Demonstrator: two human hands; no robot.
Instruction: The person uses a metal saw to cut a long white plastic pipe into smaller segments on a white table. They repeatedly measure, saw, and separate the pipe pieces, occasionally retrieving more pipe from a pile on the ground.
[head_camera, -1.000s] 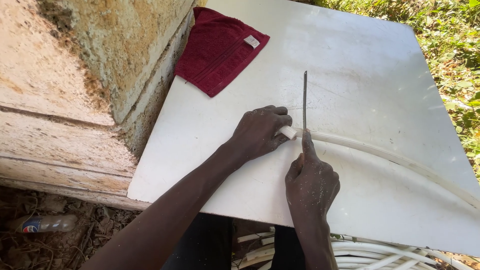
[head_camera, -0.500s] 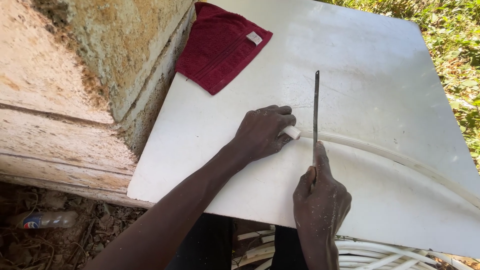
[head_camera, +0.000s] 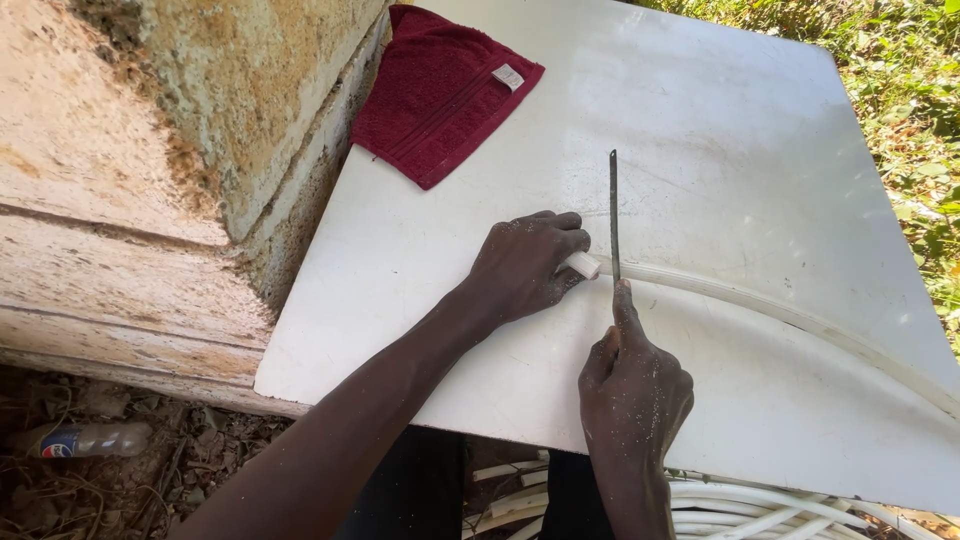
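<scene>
A thin white plastic pipe (head_camera: 800, 312) lies in a long curve across the white tabletop (head_camera: 720, 150), running from near the middle toward the right edge and on to the near right corner. Its cut end sits near the middle of the tabletop, under the left hand (head_camera: 525, 265), whose fingers are curled down over it and press it flat; only a short white stub shows past the fingertips. Just beside that stub, a narrow dark saw blade (head_camera: 613, 215) stands on its edge across the pipe, pointing away toward the far edge. The right hand (head_camera: 635, 385) is closed around the near end of the blade, with the forefinger stretched along its back. Both hands are dusted with pale specks.

At the far left corner of the tabletop lies a dark red towel (head_camera: 440, 95), well apart from the hands. Left of the tabletop rises a rough stone wall (head_camera: 150, 150). Below the near edge, coils of white tubing (head_camera: 760, 510) show beside the person's legs. A plastic bottle (head_camera: 85, 440) lies on the ground among dry leaves at lower left. Green plants (head_camera: 900, 90) grow beyond the right edge.
</scene>
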